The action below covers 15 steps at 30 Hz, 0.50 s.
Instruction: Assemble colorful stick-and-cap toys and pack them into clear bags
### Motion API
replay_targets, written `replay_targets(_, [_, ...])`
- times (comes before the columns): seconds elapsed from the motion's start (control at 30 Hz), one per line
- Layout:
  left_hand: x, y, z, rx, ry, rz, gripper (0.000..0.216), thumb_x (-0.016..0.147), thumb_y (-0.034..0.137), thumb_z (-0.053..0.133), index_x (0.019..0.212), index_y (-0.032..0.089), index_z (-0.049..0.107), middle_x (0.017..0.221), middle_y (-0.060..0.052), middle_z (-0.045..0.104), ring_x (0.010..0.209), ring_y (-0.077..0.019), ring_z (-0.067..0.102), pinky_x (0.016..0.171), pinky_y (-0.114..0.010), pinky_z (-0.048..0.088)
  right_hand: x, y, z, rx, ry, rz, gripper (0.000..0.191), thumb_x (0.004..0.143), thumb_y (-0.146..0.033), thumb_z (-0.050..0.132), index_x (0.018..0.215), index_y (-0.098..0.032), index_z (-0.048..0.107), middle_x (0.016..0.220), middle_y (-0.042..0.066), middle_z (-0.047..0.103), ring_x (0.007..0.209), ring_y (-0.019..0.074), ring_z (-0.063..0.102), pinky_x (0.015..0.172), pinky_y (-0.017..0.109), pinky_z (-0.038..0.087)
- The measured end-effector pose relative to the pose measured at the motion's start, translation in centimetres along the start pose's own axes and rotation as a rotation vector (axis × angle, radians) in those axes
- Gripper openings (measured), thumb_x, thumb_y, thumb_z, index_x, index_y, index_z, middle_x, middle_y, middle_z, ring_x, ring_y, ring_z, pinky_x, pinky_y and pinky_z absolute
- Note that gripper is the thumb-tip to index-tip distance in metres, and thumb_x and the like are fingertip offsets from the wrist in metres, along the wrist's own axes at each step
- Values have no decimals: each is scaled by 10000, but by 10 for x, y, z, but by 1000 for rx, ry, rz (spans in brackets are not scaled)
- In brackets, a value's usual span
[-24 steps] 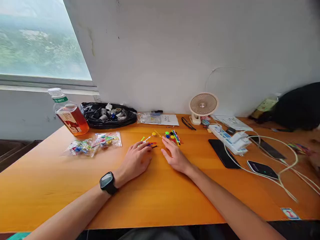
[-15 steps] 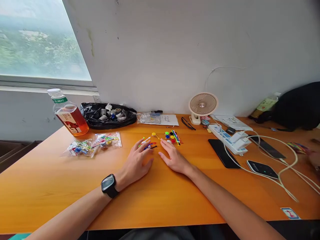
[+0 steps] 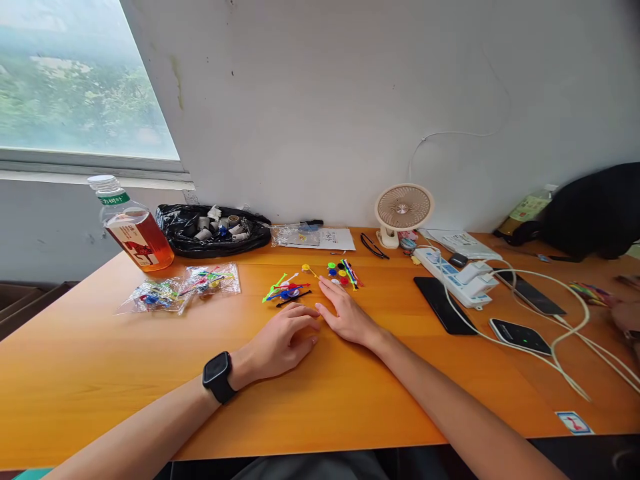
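Observation:
My left hand point(image 3: 281, 341), with a black watch point(image 3: 219, 377) on its wrist, rests palm down on the orange table point(image 3: 320, 393) with its fingers loosely curled and nothing in them. My right hand point(image 3: 346, 315) lies flat beside it, fingers stretched out and empty. Just beyond the left fingertips lies a small cluster of coloured plastic sticks point(image 3: 285, 291). Ahead of the right hand sit several small coloured round pieces and more sticks point(image 3: 343, 272).
Two clear bags of coloured pieces point(image 3: 183, 288), a tea bottle point(image 3: 131, 227) and a black bag point(image 3: 213, 230) lie at left. A small fan point(image 3: 403, 212), power strip point(image 3: 457, 277), white cables and phones point(image 3: 520, 335) crowd the right. Another person's hand point(image 3: 627, 315) shows at the right edge.
My left hand has drawn back toward me, uncovering the cluster of sticks it lay on. My right hand has shifted slightly nearer the left one.

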<state>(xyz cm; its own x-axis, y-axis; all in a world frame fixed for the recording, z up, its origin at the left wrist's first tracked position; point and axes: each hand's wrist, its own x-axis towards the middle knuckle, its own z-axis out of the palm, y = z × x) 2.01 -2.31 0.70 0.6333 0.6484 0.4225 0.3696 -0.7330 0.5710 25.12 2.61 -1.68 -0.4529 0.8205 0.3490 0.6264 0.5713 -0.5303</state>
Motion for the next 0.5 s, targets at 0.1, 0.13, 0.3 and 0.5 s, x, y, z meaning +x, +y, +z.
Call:
replay_targets(0.1, [1,0,0,-16,-37,14,195,978,166,620,1103,233,754,1294,-84,738,1285,-249,637,1127,-419,533,1,-1,0,-10,13,-2,553,1009,-288,591,1539,-133,573,1616,215,503,1521,347,469,1269,595,372])
replay_targets(0.13, [1,0,0,-16,-44,15,199,972,161,623,1099,234,756,1294,-82,741,1292,-250,632,1128,-421,531,1,-2,-1,-20,22,-3,529,1008,-276,586,1513,-121,596,1596,222,526,1505,349,490,1258,593,391])
replay_targets(0.3, [0,-2,-1,29,0,-52,214,937,156,650,1109,243,742,1266,-72,746,1225,-263,648,1085,-441,546,0,-5,-6,-59,165,-28,344,1004,-267,597,1290,-137,736,1392,214,694,1330,347,644,1163,569,500])
replay_targets(0.5, [1,-6,-7,40,51,-131,216,938,158,648,1127,242,712,1213,-62,748,1170,-256,658,1079,-428,530,-5,-16,-26,-39,336,-50,169,1021,-252,597,982,-196,752,1052,117,784,1023,271,729,982,436,566])
